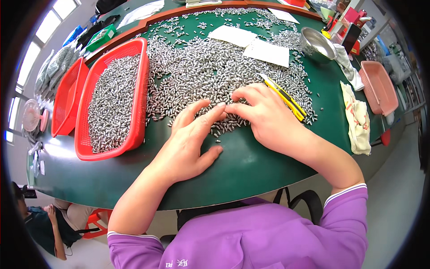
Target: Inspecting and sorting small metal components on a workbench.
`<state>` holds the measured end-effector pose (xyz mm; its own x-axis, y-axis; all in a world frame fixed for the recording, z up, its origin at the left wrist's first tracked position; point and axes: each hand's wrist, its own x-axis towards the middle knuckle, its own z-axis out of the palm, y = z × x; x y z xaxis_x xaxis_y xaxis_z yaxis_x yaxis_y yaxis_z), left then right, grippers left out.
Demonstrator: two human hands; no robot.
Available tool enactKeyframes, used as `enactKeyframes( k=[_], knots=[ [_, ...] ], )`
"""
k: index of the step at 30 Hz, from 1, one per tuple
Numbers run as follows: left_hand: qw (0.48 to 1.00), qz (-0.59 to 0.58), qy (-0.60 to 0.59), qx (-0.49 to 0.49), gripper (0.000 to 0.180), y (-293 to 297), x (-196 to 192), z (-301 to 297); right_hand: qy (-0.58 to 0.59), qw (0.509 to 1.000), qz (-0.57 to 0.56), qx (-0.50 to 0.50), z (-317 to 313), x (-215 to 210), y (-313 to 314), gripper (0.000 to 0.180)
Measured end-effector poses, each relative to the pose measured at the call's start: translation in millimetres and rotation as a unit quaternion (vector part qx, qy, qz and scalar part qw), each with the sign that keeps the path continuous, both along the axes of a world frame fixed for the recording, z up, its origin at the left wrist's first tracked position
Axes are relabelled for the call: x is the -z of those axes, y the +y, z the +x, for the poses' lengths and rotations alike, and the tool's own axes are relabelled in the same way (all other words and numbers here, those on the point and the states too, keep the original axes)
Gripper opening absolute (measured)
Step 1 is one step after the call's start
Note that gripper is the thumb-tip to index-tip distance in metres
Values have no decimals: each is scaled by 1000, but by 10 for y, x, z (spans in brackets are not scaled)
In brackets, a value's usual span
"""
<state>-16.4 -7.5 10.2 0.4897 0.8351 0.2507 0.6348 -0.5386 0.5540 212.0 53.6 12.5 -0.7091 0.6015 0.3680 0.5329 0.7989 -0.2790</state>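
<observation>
A wide heap of small silvery metal parts (197, 67) covers the middle of the green table. My left hand (190, 141) rests at the heap's near edge, its fingers stretched out and its thumb apart. Just to its right, my right hand (268, 114) touches the parts with bent, parted fingers. The foremost fingertips of both hands almost meet, and I see nothing gripped in either one. A yellow utility knife (286, 99) lies on the heap beside my right hand. At the left, a red plastic basket (143, 89) holds many more of the same parts.
Another red basket (67, 101) stands farther left. White papers (267, 53) lie on the heap. A metal bowl (320, 45), a cream glove (357, 119) and a pink basket (380, 87) are at the right. A wooden rim (179, 12) borders the far side. A person (53, 224) sits lower left.
</observation>
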Motion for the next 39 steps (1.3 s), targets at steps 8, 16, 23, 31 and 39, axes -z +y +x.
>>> enactKeyframes(
  k=[8, 16, 23, 31, 39],
  knots=[
    [999, 16, -21, 20, 75, 26, -12, 11, 46, 998, 53, 3, 182, -174, 64, 19],
    [940, -81, -328, -50, 37, 13, 57, -130, 5, 1000, -16, -22, 282, -213, 33, 14],
    [776, -310, -548, 34, 21, 12, 37, -146, -17, 999, 19, -29, 253, -136, -6, 13],
    [710, -483, -508, 69, 11, -67, 16, -103, 60, 996, -52, -38, 142, -133, -46, 13],
    [701, -576, -418, 29, 12, -118, -75, -1, 162, 967, -154, -126, 27, -77, -99, 14]
  ],
)
